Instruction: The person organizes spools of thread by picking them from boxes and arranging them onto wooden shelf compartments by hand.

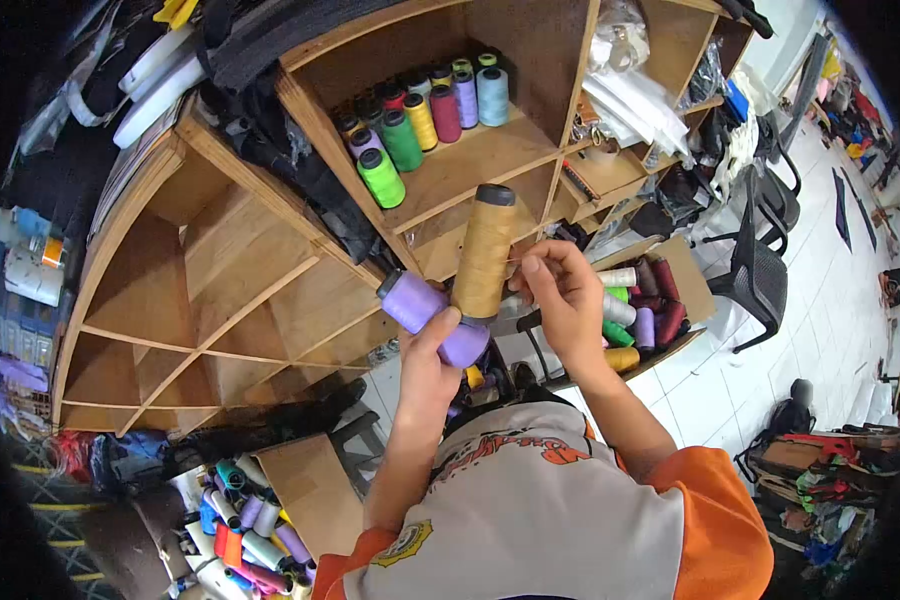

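My left hand (428, 375) is wrapped round a purple thread spool (410, 300), which lies tilted with its dark cap to the upper left. A tall golden-brown thread spool (485, 255) with a dark cap stands nearly upright against the purple one, also steadied by my left hand. Beside the brown spool, my right hand (565, 300) has its thumb and forefinger pinched on a fine thread (513, 261) at the spool's right side. My left hand's fingers are partly hidden behind the spools.
Ahead, a wooden shelf (480, 165) holds spools in several colours. Cardboard boxes of spools stand at right (670, 345) and lower left (305, 480). Another wooden shelf unit (240, 290) is on the left. A black chair (760, 280) stands on the tiled floor.
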`<action>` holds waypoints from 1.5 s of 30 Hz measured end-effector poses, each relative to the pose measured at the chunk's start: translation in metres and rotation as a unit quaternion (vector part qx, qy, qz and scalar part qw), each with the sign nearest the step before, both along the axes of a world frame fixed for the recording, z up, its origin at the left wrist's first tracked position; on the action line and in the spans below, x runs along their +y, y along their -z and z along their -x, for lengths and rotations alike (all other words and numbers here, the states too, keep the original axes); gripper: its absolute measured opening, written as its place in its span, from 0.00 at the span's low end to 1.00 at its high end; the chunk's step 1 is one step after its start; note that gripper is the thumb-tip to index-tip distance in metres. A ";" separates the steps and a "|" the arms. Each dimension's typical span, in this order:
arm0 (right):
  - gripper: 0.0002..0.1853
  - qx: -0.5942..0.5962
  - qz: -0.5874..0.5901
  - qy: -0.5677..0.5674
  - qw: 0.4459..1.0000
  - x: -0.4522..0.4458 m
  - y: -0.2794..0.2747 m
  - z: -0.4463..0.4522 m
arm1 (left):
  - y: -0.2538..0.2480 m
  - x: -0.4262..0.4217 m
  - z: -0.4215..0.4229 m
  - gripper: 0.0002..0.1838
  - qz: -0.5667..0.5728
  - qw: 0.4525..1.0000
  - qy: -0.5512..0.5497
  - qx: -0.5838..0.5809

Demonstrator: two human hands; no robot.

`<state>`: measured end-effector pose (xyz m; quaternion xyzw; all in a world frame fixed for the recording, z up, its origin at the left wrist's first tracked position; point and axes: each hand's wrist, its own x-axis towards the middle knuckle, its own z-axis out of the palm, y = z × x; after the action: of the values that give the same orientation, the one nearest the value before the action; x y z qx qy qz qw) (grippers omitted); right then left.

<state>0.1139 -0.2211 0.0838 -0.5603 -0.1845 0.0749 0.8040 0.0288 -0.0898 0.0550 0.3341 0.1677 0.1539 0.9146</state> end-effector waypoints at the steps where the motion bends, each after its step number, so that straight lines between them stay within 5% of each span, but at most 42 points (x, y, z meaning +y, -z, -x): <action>1: 0.07 -0.020 0.035 0.007 0.999 0.000 -0.002 0.000 | 0.002 0.001 0.001 0.24 0.012 1.000 0.001 -0.002; 6: 0.06 -0.055 0.155 -0.023 0.986 -0.007 -0.009 -0.006 | 0.002 0.002 0.006 0.25 0.056 0.998 0.032 -0.022; 15: 0.19 0.105 -0.187 -0.156 0.964 -0.013 -0.003 -0.015 | -0.004 -0.013 0.005 0.24 0.129 0.984 0.114 -0.040; 18: 0.24 0.018 -0.095 -0.154 0.983 -0.018 0.005 -0.015 | -0.003 -0.016 0.003 0.23 0.122 0.986 0.106 -0.025; 21: 0.25 0.070 -0.016 -0.185 0.980 -0.024 0.002 -0.021 | -0.002 -0.019 0.002 0.23 0.123 0.986 0.109 -0.016; 29: 0.23 0.208 -0.184 -0.357 0.892 -0.035 0.031 -0.043 | 0.012 -0.020 0.001 0.25 0.199 0.963 0.180 -0.033; 32: 0.28 0.260 -0.183 -0.285 0.904 -0.032 0.035 -0.047 | 0.021 -0.022 -0.002 0.29 0.194 0.968 0.158 -0.018; 35: 0.32 0.136 -0.173 -0.309 0.925 -0.037 0.034 -0.044 | 0.024 -0.019 -0.005 0.30 0.183 0.972 0.147 -0.013; 40: 0.35 0.020 -0.034 -0.226 0.973 -0.041 0.004 -0.062 | 0.028 -0.015 -0.008 0.26 0.140 0.978 0.154 0.003; 43: 0.29 0.025 0.172 -0.292 0.941 -0.054 -0.030 -0.087 | 0.033 -0.014 -0.006 0.25 0.137 0.979 0.147 0.035; 45: 0.25 -0.033 0.198 -0.309 0.930 -0.055 -0.033 -0.106 | 0.035 -0.012 -0.008 0.24 0.131 0.979 0.149 0.039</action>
<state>0.2197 -0.2760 0.1166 -0.6258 -0.3561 0.3362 0.6070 0.0372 -0.1016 0.0196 0.2384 0.1702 -0.0206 0.9559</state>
